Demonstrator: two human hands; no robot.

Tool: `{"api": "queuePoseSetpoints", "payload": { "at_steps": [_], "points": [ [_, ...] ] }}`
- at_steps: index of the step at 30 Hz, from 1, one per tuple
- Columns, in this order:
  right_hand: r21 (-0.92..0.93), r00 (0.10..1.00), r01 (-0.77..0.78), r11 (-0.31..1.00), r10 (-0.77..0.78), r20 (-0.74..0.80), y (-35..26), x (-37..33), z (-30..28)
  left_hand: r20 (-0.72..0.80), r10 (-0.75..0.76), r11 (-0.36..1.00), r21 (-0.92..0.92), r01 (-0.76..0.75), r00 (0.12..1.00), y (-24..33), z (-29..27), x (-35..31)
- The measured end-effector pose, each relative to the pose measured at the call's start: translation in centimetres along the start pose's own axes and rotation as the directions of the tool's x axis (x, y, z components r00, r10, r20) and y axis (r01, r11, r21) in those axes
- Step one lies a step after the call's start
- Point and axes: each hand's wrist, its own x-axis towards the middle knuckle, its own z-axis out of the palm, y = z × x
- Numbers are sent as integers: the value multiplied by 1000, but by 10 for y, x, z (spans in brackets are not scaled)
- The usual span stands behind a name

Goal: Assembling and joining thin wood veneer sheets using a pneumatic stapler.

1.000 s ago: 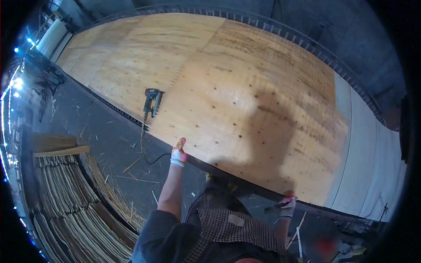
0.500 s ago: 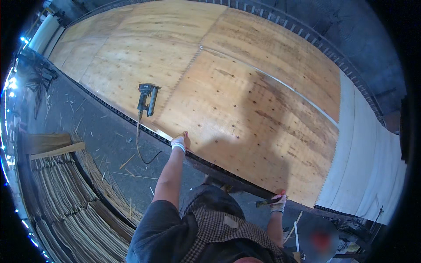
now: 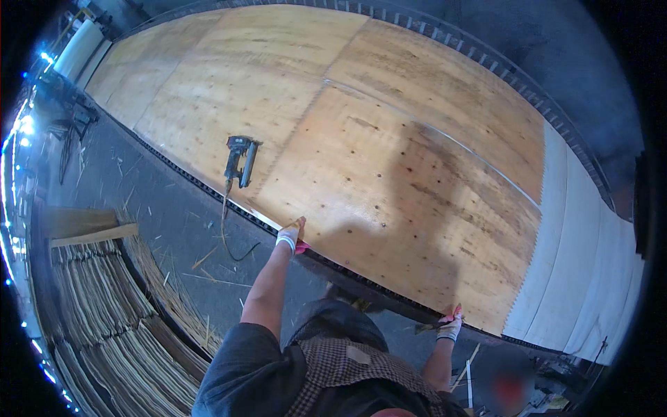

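A wide wood veneer sheet (image 3: 375,208) with dark knots lies on the long table before me. My left hand (image 3: 292,235), in a white and pink glove, is closed around its near edge. Farther right, my right hand (image 3: 450,323), gloved alike, is at the same edge near the corner. A dark flat-bladed tool (image 3: 425,326) juts leftward from it, partly hidden against the dark edge; its exact kind is unclear. Beyond my left hand, a staple gun (image 3: 240,161) rests on the neighbouring sheet, its hose (image 3: 224,222) hanging over the edge.
White sheeting (image 3: 573,243) covers the table's right end. Slatted edging (image 3: 486,59) runs along the far side. Stacked veneer strips (image 3: 111,306) stand on the floor at lower left, with wood scraps (image 3: 205,258) scattered nearby. A blurred red shape (image 3: 509,389) shows at lower right.
My left hand has turned at the sheet's edge, showing more pink glove. My right hand has moved slightly, and the tool shows less clearly. The whole view has shifted a little.
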Motion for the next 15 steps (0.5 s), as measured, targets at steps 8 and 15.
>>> {"api": "queuePoseSetpoints", "payload": {
  "at_steps": [8, 15],
  "points": [
    [-70, 993, -10, 997, 2, -121, -3, 24, -8, -384, 10, 943, -304, -137, 923, -17, 13, -3],
    [17, 996, -1, 1000, 2, -89, 1, -6, -5, -271, 130, 925, -312, -215, 954, -16, 27, 0]
  ]
}}
